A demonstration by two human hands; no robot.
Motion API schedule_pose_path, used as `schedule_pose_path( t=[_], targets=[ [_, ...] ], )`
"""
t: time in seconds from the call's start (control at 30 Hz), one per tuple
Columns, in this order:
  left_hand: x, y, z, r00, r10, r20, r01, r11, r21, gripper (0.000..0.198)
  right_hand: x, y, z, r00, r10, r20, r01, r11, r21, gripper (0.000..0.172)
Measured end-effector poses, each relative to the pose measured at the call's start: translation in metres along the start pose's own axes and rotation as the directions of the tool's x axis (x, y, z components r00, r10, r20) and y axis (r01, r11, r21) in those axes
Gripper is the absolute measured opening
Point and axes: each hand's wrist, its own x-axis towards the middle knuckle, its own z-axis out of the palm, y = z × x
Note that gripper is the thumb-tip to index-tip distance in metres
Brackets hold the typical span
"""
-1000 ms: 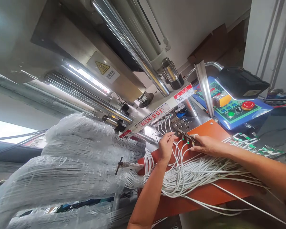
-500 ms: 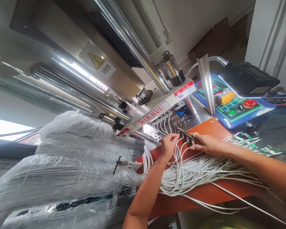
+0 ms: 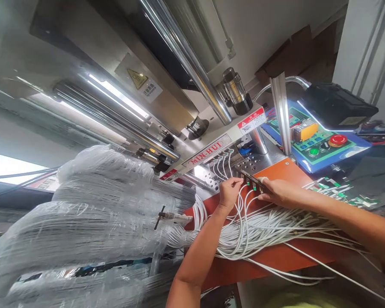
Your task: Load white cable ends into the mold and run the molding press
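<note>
We view the scene from left to right. At far left lie plastic-wrapped bundles of wire (image 3: 93,205), with a T-handled metal rod (image 3: 171,216) lying across the nearest bundle and pointing toward the orange board (image 3: 285,171). Above them runs a machine with long steel rollers (image 3: 188,55) and a plate lettered MIN-HUI (image 3: 208,156). Our left hand (image 3: 229,192) reaches up from below, with thumb and forefinger pinched closed just beside the near end of a dark metal strip (image 3: 248,176); we cannot tell whether they hold the strip or a thin white cable. Small green-tipped plugs (image 3: 253,186) hang from the strip, and white cables (image 3: 263,231) sweep down from there in a thick loose bunch across the orange board. Our right hand (image 3: 277,192) comes in from the right, its curled fingers (image 3: 265,184) touching the far end of the strip; we cannot tell whether it grips. Beyond stands a blue control panel (image 3: 311,141) with a red button (image 3: 337,140) and a green button (image 3: 313,152). At right, loose cable ends with green tips (image 3: 336,192) lie on a dark table (image 3: 372,171).
</note>
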Motion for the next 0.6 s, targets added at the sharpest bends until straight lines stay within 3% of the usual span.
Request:
schedule_pose_path(
  t=[0.13,0.23,0.33,0.43,0.5,0.53,0.6],
  targets=[
    [0.001,0.002,0.004,0.995,0.099,-0.007,-0.099,0.994,0.044,0.01,-0.002,-0.02,0.003,0.997,0.074,-0.028,-0.08,0.935,-0.345,0.045],
    [0.004,0.005,0.007,0.985,0.174,0.006,-0.172,0.97,0.173,0.016,-0.003,-0.035,0.005,0.993,0.112,-0.025,-0.109,0.853,-0.511,0.054],
    [0.007,0.007,0.009,0.982,0.185,0.042,-0.189,0.942,0.277,0.02,-0.004,-0.044,0.001,0.993,0.12,0.0,-0.098,0.809,-0.579,0.048],
    [0.007,0.011,0.006,0.972,0.221,0.08,-0.234,0.937,0.258,0.016,0.0,-0.047,-0.01,0.994,0.113,0.005,-0.087,0.793,-0.603,0.039],
    [0.006,0.014,-0.002,0.961,0.261,0.096,-0.276,0.935,0.223,0.014,0.013,-0.049,-0.019,0.995,0.086,-0.052,-0.1,0.79,-0.604,0.038],
    [0.006,0.015,-0.007,0.962,0.266,0.069,-0.274,0.938,0.21,0.012,0.024,-0.049,-0.023,0.993,0.049,-0.103,-0.101,0.794,-0.599,0.038],
    [0.008,0.014,-0.02,0.974,0.203,-0.098,-0.184,0.967,0.177,0.009,0.056,-0.049,-0.028,0.974,-0.077,-0.213,-0.063,0.813,-0.579,0.039]
  ],
)
